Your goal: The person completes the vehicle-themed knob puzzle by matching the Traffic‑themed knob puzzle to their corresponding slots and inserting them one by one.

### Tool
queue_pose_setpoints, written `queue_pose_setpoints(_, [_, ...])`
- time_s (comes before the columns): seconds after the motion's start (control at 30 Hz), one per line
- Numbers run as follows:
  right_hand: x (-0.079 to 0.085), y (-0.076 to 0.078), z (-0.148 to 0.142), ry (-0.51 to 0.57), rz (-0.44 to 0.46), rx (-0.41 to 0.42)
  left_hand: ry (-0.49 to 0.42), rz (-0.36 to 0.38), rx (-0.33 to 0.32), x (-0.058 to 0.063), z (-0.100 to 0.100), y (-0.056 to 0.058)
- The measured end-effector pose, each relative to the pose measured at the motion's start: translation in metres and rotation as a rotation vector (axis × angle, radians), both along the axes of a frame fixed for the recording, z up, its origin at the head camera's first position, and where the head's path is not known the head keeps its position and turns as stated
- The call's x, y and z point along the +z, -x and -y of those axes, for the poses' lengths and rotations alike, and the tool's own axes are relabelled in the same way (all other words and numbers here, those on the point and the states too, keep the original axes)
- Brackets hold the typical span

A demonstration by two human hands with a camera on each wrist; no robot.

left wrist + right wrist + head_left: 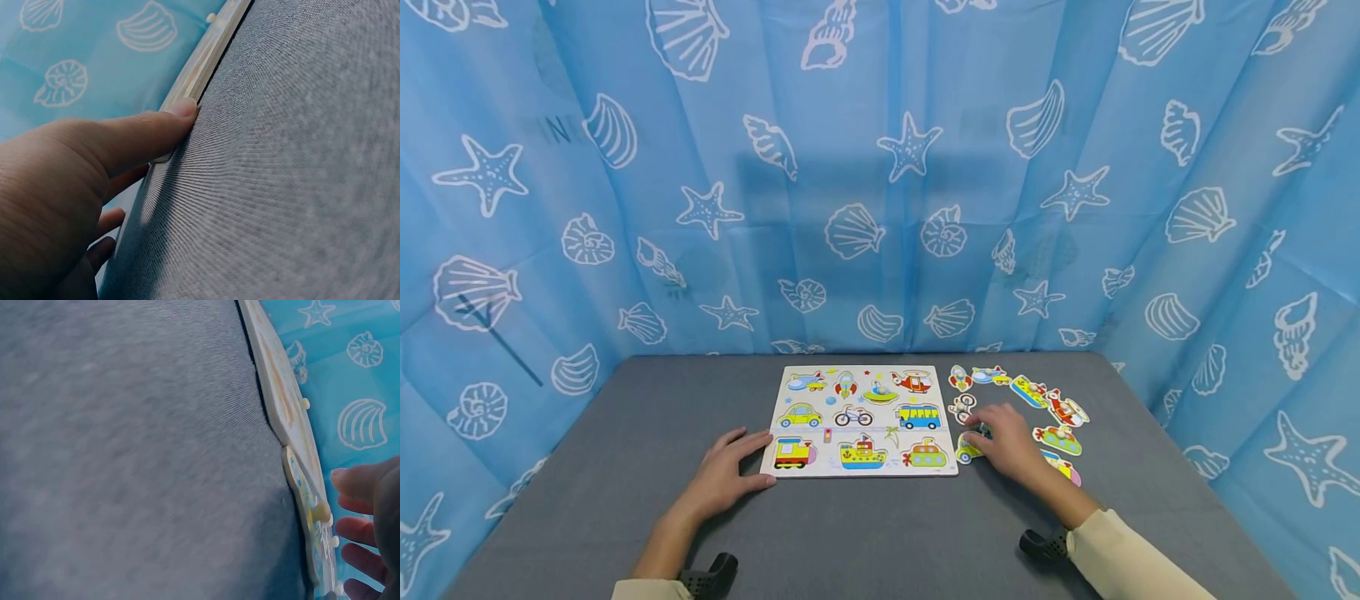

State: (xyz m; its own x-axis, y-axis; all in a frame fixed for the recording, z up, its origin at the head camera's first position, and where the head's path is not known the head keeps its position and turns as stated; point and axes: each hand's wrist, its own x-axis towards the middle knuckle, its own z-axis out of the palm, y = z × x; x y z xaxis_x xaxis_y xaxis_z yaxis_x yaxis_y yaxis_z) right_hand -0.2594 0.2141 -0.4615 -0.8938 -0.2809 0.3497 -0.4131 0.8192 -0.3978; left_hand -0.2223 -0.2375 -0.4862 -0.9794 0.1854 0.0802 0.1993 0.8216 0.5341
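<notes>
R hand (1009,446) hovers part-open by the car pc (966,451), holding nothing; pc lies on tabletop (865,533) just beside right edge of the puzzle board (865,472). L hand (724,475), fingers loose, touches board's left edge. Prob. pickup step; next move calls for pinching car's knob (320,511).

Multicoloured vehicle pictures (919,417) pattern the white board (827,467).

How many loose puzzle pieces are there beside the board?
8 visible: rocket, bicycle and car nearest the board; airplane, ship, helicopter, submarine and partly covered train in an arc farther right. The right hand may hide others.
</notes>
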Motion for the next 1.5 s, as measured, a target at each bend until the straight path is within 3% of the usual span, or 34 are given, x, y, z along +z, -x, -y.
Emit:
queue_pose_setpoints(0.37, [-0.008, -0.008, -0.015, -0.024, -0.096, 0.041, -0.01, 0.014, 0.009, -0.002, 0.0, 0.001])
queue_pose_setpoints(0.7, [-0.013, -0.008, -0.019, -0.039, -0.116, 0.097, -0.008, 0.009, 0.001, -0.004, 0.001, 0.002])
queue_pose_setpoints(1.07, [-0.013, -0.008, -0.02, -0.034, -0.081, 0.101, -0.008, -0.002, -0.005, -0.001, 0.0, 0.0])
queue_pose_setpoints(1.5, [-0.015, -0.006, -0.021, 0.018, -0.159, 0.142, -0.007, 0.012, 0.0, 0.0, -0.001, 0.001])
